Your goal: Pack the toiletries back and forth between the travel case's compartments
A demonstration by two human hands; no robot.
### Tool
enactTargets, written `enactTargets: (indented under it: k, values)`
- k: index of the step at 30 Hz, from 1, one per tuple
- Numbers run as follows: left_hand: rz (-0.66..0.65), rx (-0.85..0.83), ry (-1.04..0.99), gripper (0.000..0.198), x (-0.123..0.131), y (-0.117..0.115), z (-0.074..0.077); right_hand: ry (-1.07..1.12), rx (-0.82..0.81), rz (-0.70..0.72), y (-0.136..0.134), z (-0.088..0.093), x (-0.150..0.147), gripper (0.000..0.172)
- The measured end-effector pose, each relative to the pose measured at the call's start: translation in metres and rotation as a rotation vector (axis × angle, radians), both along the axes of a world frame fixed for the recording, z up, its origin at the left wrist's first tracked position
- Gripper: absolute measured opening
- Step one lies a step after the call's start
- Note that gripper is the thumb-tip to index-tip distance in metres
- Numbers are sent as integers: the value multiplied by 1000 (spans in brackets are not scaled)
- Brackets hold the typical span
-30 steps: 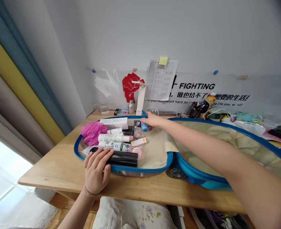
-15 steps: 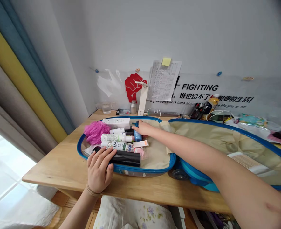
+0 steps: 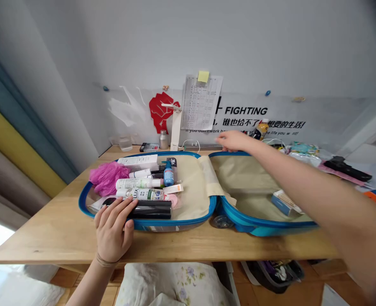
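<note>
The open blue-trimmed suitcase [image 3: 191,170] was judged flexible, best held by its rim. In its left half, the long black container [image 3: 156,209] was touched by the left hand [image 3: 113,231], fingers spread over it, not clamped; it looked stiff and slick, best gripped around its middle. The blue bottle [image 3: 168,176] — probably light, smooth, best taken around its body — was laid beside a white bottle [image 3: 135,183]; earlier it had been held by the right hand [image 3: 234,140], now drawn back rightward, its grip impossible to tell.
</note>
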State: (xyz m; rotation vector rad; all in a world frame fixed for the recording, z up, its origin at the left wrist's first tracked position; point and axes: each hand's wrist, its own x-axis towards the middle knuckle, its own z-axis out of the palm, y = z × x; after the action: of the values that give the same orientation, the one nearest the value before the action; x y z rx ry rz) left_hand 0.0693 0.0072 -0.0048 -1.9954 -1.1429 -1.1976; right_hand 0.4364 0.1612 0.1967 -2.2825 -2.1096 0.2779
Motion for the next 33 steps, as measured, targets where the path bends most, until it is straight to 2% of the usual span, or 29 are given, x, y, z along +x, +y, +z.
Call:
enactTargets:
  k: [3,7,12,16,21,26,30,33]
  values:
    - [-1,3,3,44,0,0,0,-138,-74,-126,-15,0,69,36]
    - [8,11,0,44,0,0,1,-274,-185,-228,-49,-37,133,40]
    - [5,-13,-18,44,1,0,1,-318,-278,-283,-87,-91,176,67]
    - [10,-16,-31,44,1,-1,1,-307,-284,-273,-96,-112,195,83]
    - [15,-20,-12,45,1,-1,1,-250,-290,-285,-95,-108,199,77]
    - [11,-25,-13,45,1,-1,2,-234,-272,-342,-98,-97,183,66]
    - [6,-26,-23,45,1,-1,2,-182,-184,-303,-92,-78,156,69]
    - [11,-35,-26,45,2,-1,2,-94,-99,-141,-78,-55,112,77]
